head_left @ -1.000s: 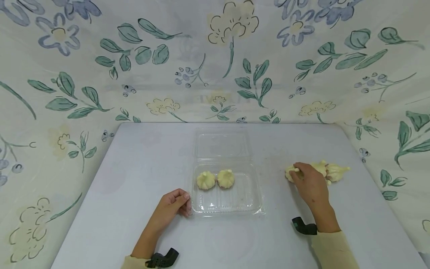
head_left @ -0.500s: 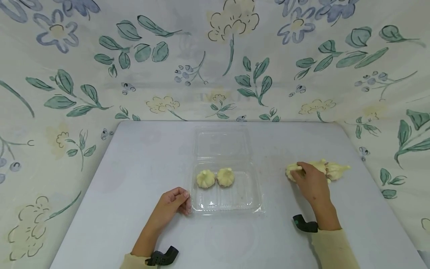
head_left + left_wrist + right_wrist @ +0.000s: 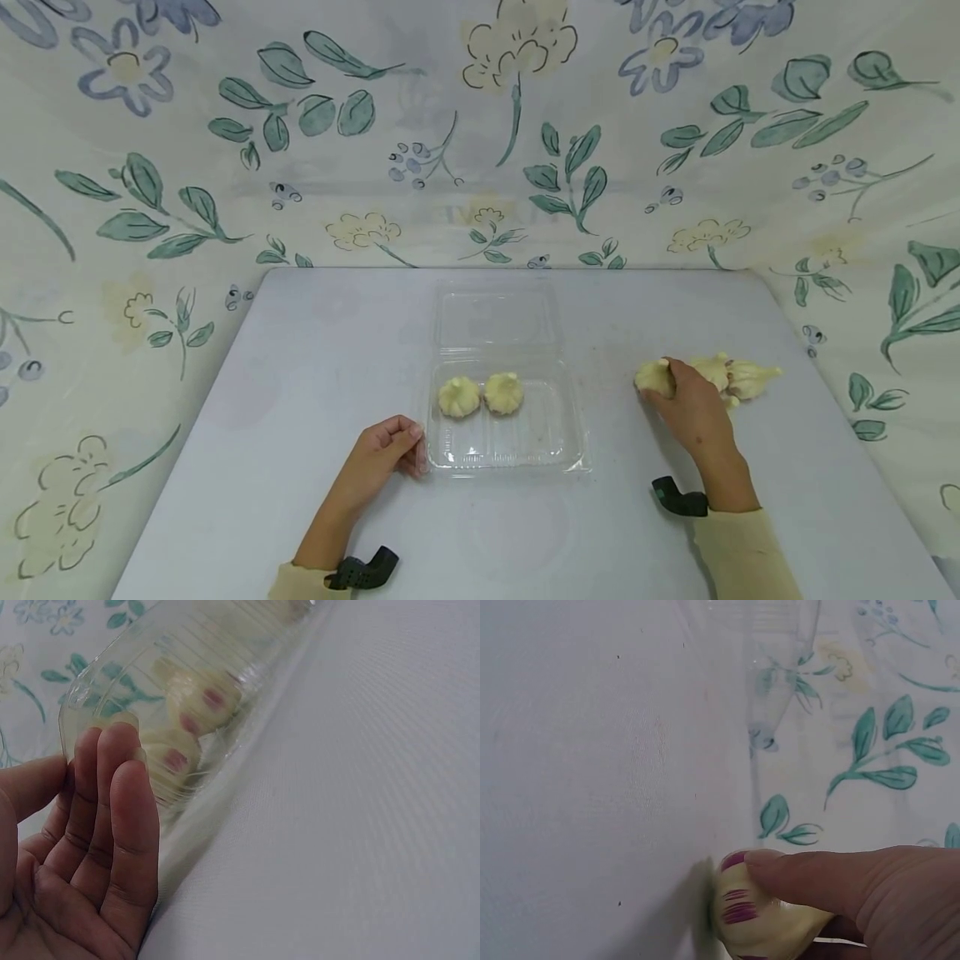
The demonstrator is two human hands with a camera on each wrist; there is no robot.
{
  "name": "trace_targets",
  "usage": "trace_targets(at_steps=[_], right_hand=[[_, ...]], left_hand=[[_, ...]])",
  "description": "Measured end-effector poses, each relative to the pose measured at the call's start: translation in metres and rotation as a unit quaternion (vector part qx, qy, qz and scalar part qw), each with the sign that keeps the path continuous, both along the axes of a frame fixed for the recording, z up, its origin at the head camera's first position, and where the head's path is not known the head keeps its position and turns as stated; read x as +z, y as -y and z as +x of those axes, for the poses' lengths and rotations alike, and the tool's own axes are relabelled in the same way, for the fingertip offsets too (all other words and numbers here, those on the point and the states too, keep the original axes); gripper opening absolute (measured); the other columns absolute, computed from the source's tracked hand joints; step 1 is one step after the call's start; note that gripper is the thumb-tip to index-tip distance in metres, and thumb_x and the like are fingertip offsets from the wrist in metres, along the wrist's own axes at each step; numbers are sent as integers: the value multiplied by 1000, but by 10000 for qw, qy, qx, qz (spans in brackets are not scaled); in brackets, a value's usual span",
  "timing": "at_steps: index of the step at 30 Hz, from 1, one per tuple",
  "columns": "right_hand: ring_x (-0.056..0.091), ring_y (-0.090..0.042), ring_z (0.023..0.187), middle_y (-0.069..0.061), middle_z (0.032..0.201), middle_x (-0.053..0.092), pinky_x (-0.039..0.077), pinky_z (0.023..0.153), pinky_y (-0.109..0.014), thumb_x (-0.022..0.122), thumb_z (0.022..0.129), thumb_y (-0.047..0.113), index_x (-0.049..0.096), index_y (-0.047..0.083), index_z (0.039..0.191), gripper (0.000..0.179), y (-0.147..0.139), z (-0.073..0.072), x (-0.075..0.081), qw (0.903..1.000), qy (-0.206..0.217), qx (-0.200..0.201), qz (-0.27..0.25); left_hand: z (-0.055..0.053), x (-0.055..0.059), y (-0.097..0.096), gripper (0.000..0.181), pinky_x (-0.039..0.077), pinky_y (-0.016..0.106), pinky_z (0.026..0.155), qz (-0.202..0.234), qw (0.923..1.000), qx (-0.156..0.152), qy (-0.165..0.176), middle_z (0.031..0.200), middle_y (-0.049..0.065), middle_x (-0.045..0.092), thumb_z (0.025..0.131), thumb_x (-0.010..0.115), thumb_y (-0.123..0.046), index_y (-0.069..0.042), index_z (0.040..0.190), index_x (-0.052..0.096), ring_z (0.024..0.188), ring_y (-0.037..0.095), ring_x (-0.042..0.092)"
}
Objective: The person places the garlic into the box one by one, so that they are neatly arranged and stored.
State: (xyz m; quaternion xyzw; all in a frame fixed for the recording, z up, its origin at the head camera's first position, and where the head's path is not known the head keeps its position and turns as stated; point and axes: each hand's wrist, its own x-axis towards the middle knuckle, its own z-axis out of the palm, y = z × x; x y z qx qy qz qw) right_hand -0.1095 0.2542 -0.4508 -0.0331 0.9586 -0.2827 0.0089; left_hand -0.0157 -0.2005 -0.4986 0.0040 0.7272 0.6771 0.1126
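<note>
1. Here's the right hand (image 3: 693,412), thumb and fingertips closed on a pale garlic bulb (image 3: 654,379), which pokes out at the hand's far left side; the right wrist view shows the thumb pressed on it, with purple streaks across its skin.
2. Just to the right of that hand, more garlic bulbs (image 3: 752,380) lie close together on the tabletop (image 3: 487,542), partly hidden behind the knuckles (so no firm count from here).
3. Over to the left hand (image 3: 378,457): it pinches the near left edge of the clear container (image 3: 540,437), the thumb on one side of the thin wall and the fingers on the other.
4. Ahead and to the right of the left hand, two bulbs sit side by side inside the container, the nearer one (image 3: 459,398) and its neighbour (image 3: 503,393), with bare floor to their right.
5. Farther out beyond both bulbs, the open lid (image 3: 495,321) lies back from the container, away from both hands.
</note>
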Motion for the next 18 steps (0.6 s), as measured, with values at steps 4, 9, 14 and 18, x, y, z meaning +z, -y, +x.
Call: trace_targets(at_steps=[4, 9, 14, 18], right_hand=[[49, -56, 131, -39, 143, 51, 44, 102, -67, 74, 98, 22, 45, -17, 145, 67, -1, 0, 0, 9999, 102, -17, 44], [53, -55, 126, -39, 139, 53, 48, 98, -66, 73, 99, 26, 43, -18, 146, 71, 0, 2, 0, 9998, 104, -161, -65], [58, -52, 124, -37, 139, 55, 52, 97, -61, 73, 100, 33, 43, -13, 148, 72, 2, 4, 6, 9986, -12, -172, -492], [58, -49, 127, -35, 140, 56, 54, 98, -56, 74, 99, 39, 46, -10, 146, 73, 9, 6, 17, 9968, -161, 21, -786]], left_hand=[[-1, -1, 1, 31, 60, 32, 67, 31, 10000, -74, -30, 80, 10, 67, 110, 58, -22, 8, 104, 60, 70, 20, 67], [-1, 0, 1, 32, 60, 32, 67, 105, 9999, -122, 3, 81, 11, 67, 110, 58, -22, 10, 104, 59, 70, 20, 67], [-1, 1, 0, 33, 60, 32, 66, 60, 9999, -98, 17, 81, 11, 67, 110, 58, -23, 9, 104, 60, 70, 20, 68], [-1, 2, 0, 32, 60, 32, 66, 49, 10000, -84, 6, 80, 11, 66, 110, 58, -22, 9, 103, 60, 70, 20, 67]])
